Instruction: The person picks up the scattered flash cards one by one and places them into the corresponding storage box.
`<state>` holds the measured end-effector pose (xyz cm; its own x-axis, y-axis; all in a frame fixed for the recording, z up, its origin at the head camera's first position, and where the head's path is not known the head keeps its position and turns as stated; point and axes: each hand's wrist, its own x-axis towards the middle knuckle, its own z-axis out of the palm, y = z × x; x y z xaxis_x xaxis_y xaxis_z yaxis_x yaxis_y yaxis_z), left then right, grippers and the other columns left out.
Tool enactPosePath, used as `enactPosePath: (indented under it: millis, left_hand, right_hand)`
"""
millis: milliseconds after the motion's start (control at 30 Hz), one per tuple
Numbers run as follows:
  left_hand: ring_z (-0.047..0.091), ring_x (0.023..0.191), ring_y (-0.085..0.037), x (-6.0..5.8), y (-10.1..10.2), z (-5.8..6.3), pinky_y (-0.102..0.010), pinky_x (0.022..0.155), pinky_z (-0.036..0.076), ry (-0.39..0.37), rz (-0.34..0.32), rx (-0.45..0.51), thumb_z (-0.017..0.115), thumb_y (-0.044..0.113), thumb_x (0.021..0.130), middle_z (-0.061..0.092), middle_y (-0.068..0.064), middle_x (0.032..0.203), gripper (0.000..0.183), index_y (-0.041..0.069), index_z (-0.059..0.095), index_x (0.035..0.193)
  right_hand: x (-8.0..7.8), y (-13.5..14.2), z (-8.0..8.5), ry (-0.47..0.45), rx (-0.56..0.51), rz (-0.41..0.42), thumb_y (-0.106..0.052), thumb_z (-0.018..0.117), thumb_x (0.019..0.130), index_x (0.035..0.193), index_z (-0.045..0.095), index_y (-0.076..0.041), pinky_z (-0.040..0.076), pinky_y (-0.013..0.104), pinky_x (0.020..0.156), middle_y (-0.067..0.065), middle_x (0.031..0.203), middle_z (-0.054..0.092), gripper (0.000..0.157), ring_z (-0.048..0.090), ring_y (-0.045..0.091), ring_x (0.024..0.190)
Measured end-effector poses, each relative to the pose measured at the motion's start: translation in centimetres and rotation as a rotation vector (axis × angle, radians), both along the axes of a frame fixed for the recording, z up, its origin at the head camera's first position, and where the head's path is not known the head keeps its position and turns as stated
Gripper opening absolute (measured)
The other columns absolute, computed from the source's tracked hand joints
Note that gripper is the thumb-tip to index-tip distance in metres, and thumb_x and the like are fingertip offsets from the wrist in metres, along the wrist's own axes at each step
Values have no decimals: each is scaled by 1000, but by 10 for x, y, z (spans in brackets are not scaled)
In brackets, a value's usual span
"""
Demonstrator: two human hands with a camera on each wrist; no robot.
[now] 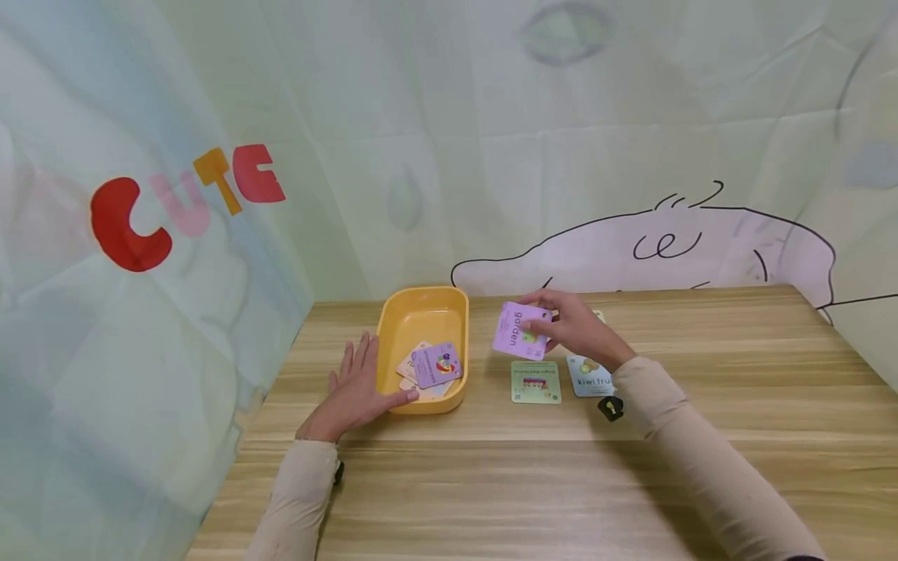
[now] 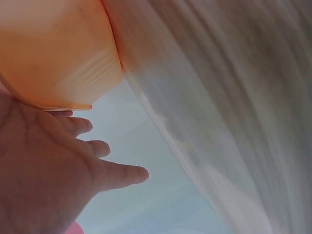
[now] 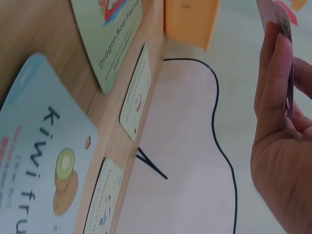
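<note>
My right hand (image 1: 582,326) pinches a purple card marked "garden" (image 1: 510,340) between thumb and fingers, raised above the table to the right of a yellow tray (image 1: 466,331). The right wrist view shows that card (image 3: 269,10) nearly edge-on. Against the tray's left side rests my left hand (image 1: 351,399), fingers straight and spread, thumb over the near rim. From the left wrist, the palm (image 2: 44,165) touches the tray wall (image 2: 53,58). Inside the tray, a purple card (image 1: 436,365) lies on several others, partly covering them.
On the wooden table (image 1: 491,483) lie a green Dragon Boat Festival card (image 1: 536,382) and a blue kiwi fruit card (image 1: 588,375). Behind them, the right wrist view shows a Teachers' Day card (image 3: 105,197) and another pale card (image 3: 136,92). A printed curtain (image 1: 393,156) hangs behind.
</note>
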<state>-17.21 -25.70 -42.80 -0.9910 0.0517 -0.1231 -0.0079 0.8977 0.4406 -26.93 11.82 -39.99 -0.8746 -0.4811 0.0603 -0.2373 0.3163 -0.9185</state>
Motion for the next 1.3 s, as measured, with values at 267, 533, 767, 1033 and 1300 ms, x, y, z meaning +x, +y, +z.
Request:
enactPosePath:
  millis: [267,533,767,1033,1300]
  left_hand:
    - [-16,154,-42,1,-1,-1,-78,112,-3,-13,7,7,69,76,76,-9,-15,171,133,7,-4,163]
    - [-16,154,-43,1,0,-1,-78,112,-3,-11,8,10,70,74,77,-10,-15,171,131,6,-4,163]
    - [-16,154,-43,1,-1,-1,-79,112,-3,-11,8,17,71,73,77,-10,-15,171,132,7,-4,163]
    - [-15,154,-43,2,-1,-1,-79,112,-3,-5,10,19,71,71,78,-10,-15,171,130,7,-4,163]
    - [-14,154,-43,1,0,0,-79,112,-1,0,7,7,70,73,77,-9,-15,171,131,7,-3,163]
  right_hand:
    - [2,-19,-2,-8,20,24,-20,72,96,134,62,-17,62,40,66,12,111,65,39,71,26,84]
    - [0,-33,-4,-4,-12,47,-18,73,95,133,62,-17,62,40,66,11,112,65,39,71,27,83]
    - [0,-42,-3,10,-23,72,-17,74,94,131,64,-15,62,42,64,12,109,66,38,71,28,83]
    - [1,-54,-2,5,-29,89,-13,73,95,133,63,-16,62,43,65,10,108,66,39,72,27,84]
    - [2,-64,-2,-7,-27,97,-16,71,96,136,64,-18,62,41,66,7,114,66,41,72,27,84]
